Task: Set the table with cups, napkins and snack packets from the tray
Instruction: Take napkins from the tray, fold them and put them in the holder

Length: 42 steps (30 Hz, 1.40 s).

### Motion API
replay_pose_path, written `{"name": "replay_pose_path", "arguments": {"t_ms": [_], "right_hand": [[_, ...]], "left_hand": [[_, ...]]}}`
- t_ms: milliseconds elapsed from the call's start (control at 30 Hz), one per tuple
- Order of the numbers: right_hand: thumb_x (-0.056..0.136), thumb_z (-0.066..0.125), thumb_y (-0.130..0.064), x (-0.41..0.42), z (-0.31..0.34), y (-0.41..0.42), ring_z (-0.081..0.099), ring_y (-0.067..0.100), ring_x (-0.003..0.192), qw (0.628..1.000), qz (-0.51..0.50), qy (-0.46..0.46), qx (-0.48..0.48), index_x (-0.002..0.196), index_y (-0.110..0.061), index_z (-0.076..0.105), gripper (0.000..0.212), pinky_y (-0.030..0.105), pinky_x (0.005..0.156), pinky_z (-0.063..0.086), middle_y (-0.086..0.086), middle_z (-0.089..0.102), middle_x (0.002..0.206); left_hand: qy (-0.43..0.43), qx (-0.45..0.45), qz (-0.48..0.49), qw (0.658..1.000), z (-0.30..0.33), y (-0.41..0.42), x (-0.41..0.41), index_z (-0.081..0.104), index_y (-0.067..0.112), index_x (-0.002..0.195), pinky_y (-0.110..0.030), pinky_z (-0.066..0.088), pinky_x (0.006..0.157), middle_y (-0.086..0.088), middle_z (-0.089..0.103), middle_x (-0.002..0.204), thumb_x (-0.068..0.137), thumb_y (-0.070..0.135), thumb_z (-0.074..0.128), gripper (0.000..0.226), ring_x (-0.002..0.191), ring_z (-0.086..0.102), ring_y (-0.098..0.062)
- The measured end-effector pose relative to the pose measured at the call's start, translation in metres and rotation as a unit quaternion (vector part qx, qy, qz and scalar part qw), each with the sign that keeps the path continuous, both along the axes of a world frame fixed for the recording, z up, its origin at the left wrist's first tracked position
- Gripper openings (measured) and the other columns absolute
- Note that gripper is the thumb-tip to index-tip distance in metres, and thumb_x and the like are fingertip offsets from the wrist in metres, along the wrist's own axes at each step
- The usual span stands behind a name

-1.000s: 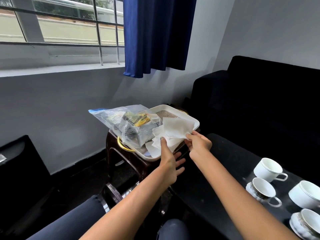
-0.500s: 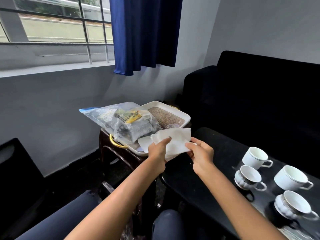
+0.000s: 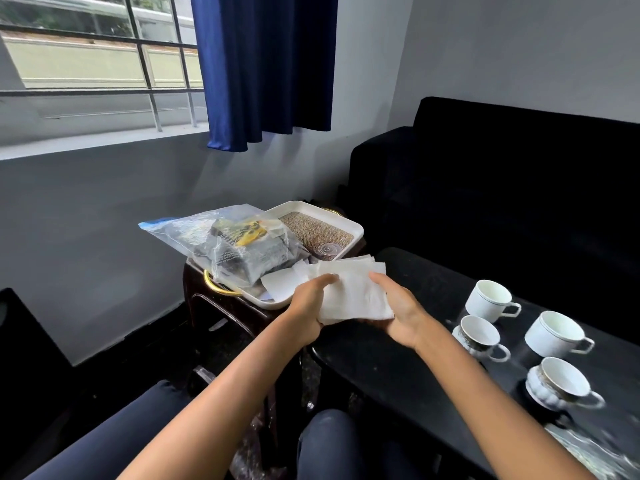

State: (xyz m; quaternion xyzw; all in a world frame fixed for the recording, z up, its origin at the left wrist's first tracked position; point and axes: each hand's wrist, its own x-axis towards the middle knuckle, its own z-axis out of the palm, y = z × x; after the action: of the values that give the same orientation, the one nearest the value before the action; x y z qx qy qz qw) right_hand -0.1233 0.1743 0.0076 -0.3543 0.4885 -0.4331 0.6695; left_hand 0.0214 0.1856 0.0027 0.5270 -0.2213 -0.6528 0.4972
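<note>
- So far: four cups on the black counter (image 3: pixel 398 358) at the right, namely a plain white cup (image 3: pixel 490 301), a patterned cup (image 3: pixel 479 337), a larger white cup (image 3: pixel 556 334) and a ribbed cup (image 3: pixel 562 384). All upright, handles to the right, well apart from the tray. Cup step judged done, unless more are hidden.
- Now in hand: a bunch of white napkins (image 3: pixel 349 292), held in the air between the tray and the counter's near end.
- Left hand (image 3: pixel 308 306) gripping the napkins' left edge, fingers curled round the paper. Right hand (image 3: pixel 398 310) cupped under the right edge, thumb on top, pinching the bunch. Neither hand released.
- Still on the white tray (image 3: pixel 353 230), atop a dark stool (image 3: pixel 221 306): a clear plastic bag (image 3: pixel 221 244) of snack packets, one with a yellow label, lying over the tray's left half and overhanging its rim. One loose white sheet (image 3: pixel 277 284) just beside the bag, at the tray's near edge.
- Also on the tray's woven mat: a small clear round thing, too indistinct to name.
- No napkin seen lying on the counter yet, and no packet either.
- Left to do, by judgement: napkins laid out by the cups, then packets taken from the bag and set down. Roughly a third through.
</note>
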Motion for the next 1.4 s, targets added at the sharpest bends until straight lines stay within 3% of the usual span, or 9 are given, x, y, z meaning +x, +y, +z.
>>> {"name": "replay_pose_path", "arguments": {"t_ms": [367,533,700,767,867,967,1100,1267,1400], "right_hand": [[0.093,0.051,-0.017,-0.003,-0.007,-0.001,0.065,0.018,0.075,0.998,0.017,0.048,-0.022,0.106,-0.006,0.063,0.020,0.028,0.065,0.052,0.007,0.069,0.086],[0.093,0.050,-0.032,0.006,-0.010,-0.009,0.057,0.014,0.066,0.996,0.000,0.086,-0.019,0.100,-0.015,0.062,0.022,0.026,0.058,0.044,0.000,0.062,0.080],[0.090,0.054,-0.028,0.032,-0.011,-0.027,0.055,0.013,0.080,0.979,0.016,0.192,-0.065,0.103,-0.016,0.062,0.019,0.024,0.063,0.043,-0.001,0.059,0.093],[0.089,0.056,-0.024,0.049,-0.011,-0.037,0.052,0.013,0.088,0.960,0.020,0.252,-0.118,0.101,-0.016,0.064,0.017,0.026,0.073,0.043,-0.001,0.060,0.096],[0.085,0.057,-0.025,0.073,-0.014,-0.053,0.042,0.022,0.114,0.918,0.014,0.357,-0.170,0.101,-0.021,0.065,0.019,0.039,0.101,0.037,0.000,0.061,0.112],[0.082,0.052,-0.025,0.092,-0.012,-0.065,0.033,0.027,0.116,0.867,0.015,0.461,-0.188,0.093,-0.020,0.065,0.017,0.044,0.097,0.029,-0.001,0.056,0.106],[0.081,0.049,-0.026,0.106,-0.013,-0.080,0.030,0.031,0.117,0.821,0.038,0.537,-0.190,0.059,-0.017,0.044,0.024,0.040,0.085,0.026,-0.002,0.053,0.086],[0.080,0.058,-0.032,0.115,-0.018,-0.091,0.021,0.030,0.129,0.734,0.094,0.649,-0.175,0.099,-0.020,0.057,0.023,0.041,0.090,0.025,0.005,0.060,0.111],[0.078,0.063,-0.024,0.119,-0.018,-0.092,0.020,0.029,0.130,0.715,0.087,0.674,-0.165,0.101,-0.020,0.058,0.024,0.039,0.087,0.025,0.003,0.060,0.113]], "left_hand": [[-0.035,-0.012,-0.069,0.997,-0.003,0.005,-0.003,0.060,0.009,0.110,-0.041,0.053,0.080,-0.014,0.068,0.104,0.090,0.011,0.060,0.020,0.092,0.065,-0.029],[-0.068,-0.021,0.035,0.997,0.008,-0.003,0.016,0.058,0.004,0.110,-0.034,0.051,0.064,-0.011,0.064,0.085,0.088,0.003,0.057,0.023,0.073,0.061,-0.025],[-0.094,-0.019,0.145,0.985,0.019,-0.015,0.070,0.051,-0.001,0.124,-0.046,0.051,0.090,-0.018,0.060,0.114,0.090,0.006,0.056,0.035,0.103,0.059,-0.033],[-0.085,-0.012,0.196,0.977,0.021,-0.016,0.086,0.051,0.000,0.126,-0.046,0.051,0.091,-0.017,0.060,0.113,0.090,0.005,0.055,0.036,0.101,0.059,-0.032],[-0.067,-0.009,0.253,0.965,0.021,-0.016,0.099,0.049,0.002,0.127,-0.033,0.052,0.060,-0.012,0.057,0.105,0.091,0.002,0.051,0.036,0.081,0.058,-0.024],[-0.088,-0.001,0.279,0.956,0.016,-0.015,0.103,0.047,0.001,0.129,-0.023,0.043,0.046,-0.012,0.058,0.104,0.091,0.000,0.050,0.038,0.082,0.056,-0.022],[-0.097,0.009,0.259,0.961,0.014,-0.017,0.101,0.047,-0.003,0.127,-0.032,0.047,0.067,-0.011,0.054,0.096,0.091,0.000,0.048,0.036,0.083,0.055,-0.024],[-0.121,0.011,0.261,0.958,0.014,-0.021,0.098,0.048,0.000,0.123,-0.023,0.036,0.053,0.000,0.044,0.075,0.091,0.004,0.050,0.032,0.063,0.042,-0.012],[-0.119,0.003,0.267,0.956,0.016,-0.021,0.097,0.049,0.003,0.120,-0.022,0.035,0.053,0.002,0.044,0.075,0.091,0.004,0.051,0.029,0.064,0.042,-0.009]]}}
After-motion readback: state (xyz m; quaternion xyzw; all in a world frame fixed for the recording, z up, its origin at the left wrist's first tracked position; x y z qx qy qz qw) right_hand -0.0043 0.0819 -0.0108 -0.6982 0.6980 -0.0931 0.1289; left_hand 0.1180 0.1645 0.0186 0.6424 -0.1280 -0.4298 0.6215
